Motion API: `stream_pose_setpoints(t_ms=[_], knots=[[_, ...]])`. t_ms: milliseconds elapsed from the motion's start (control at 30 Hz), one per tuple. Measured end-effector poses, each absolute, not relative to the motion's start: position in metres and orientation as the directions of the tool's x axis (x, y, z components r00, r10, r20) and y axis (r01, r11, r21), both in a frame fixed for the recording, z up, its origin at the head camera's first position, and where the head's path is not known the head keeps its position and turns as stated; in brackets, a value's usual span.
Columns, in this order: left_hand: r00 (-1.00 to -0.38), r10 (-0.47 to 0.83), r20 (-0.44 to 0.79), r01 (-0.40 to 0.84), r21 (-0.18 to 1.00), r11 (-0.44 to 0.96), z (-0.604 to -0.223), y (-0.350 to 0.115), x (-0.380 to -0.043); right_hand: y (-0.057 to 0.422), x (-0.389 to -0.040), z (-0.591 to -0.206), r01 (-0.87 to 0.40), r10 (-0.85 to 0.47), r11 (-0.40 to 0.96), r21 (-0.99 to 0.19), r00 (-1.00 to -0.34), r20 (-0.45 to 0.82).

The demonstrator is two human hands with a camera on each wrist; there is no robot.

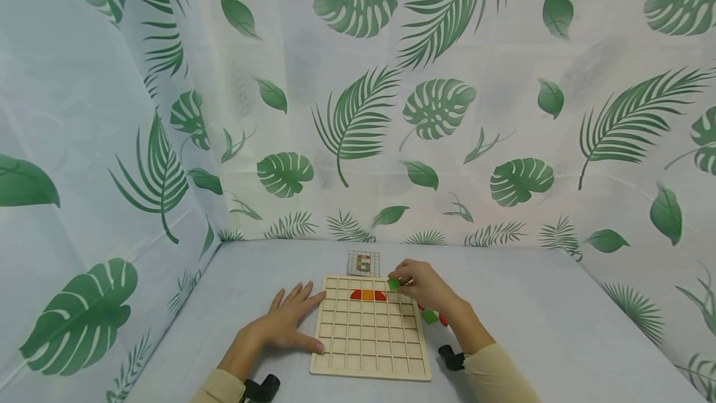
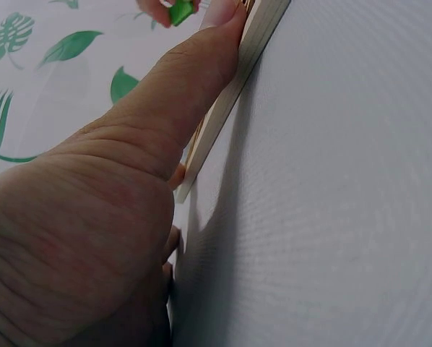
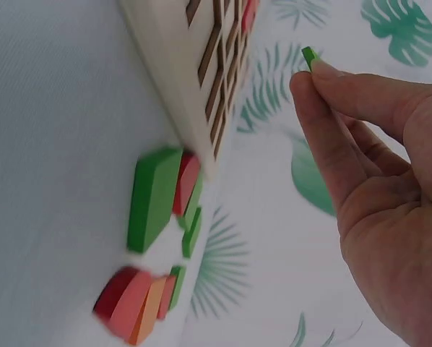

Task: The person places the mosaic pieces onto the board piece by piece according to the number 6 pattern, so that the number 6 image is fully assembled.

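Note:
A wooden grid board (image 1: 369, 334) lies on the white table. One orange square piece (image 1: 367, 295) sits in its upper rows, flanked by two red rounded pieces (image 1: 355, 295). My right hand (image 1: 425, 283) pinches a green square piece (image 1: 394, 284) between thumb and fingertips, above the board's far right corner. The right wrist view shows this piece (image 3: 309, 55) edge-on at the fingertips. My left hand (image 1: 288, 321) lies spread along the board's left side, its thumb (image 2: 201, 65) on the board's edge and the other fingers reaching toward the upper left.
A small printed pattern card (image 1: 363, 262) lies just beyond the board's far edge. Loose green (image 3: 154, 199), red (image 3: 126, 300) and orange (image 3: 149, 311) pieces lie to the board's right, partly under my right forearm in the head view. A leaf-print curtain (image 1: 358, 142) hangs behind the table.

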State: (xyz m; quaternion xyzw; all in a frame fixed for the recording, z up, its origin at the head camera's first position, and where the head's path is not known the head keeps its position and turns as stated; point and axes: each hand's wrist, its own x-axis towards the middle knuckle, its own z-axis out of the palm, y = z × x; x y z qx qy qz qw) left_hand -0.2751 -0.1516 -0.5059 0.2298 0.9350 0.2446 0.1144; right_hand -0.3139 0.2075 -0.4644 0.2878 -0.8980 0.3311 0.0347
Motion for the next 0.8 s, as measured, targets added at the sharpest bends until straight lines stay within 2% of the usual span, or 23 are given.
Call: stream_pose_setpoints(t_ms=[267, 533, 800], knots=[[-0.869, 0.486, -0.095, 0.374, 0.519, 0.769, -0.505, -0.152, -0.274, 0.185, -0.315, -0.465, -0.595, -0.561, 0.609, -0.525, -0.791, 0.245], [-0.863, 0.498, -0.086, 0.388, 0.519, 0.761, -0.506, -0.154, -0.276, 0.17, -0.315, -0.468, -0.566, -0.55, 0.618, -0.546, -0.807, 0.213], [-0.867, 0.489, -0.092, 0.38, 0.513, 0.77, -0.507, -0.152, -0.276, 0.161, -0.317, -0.472, -0.657, -0.64, 0.587, -0.472, -0.734, 0.227]])
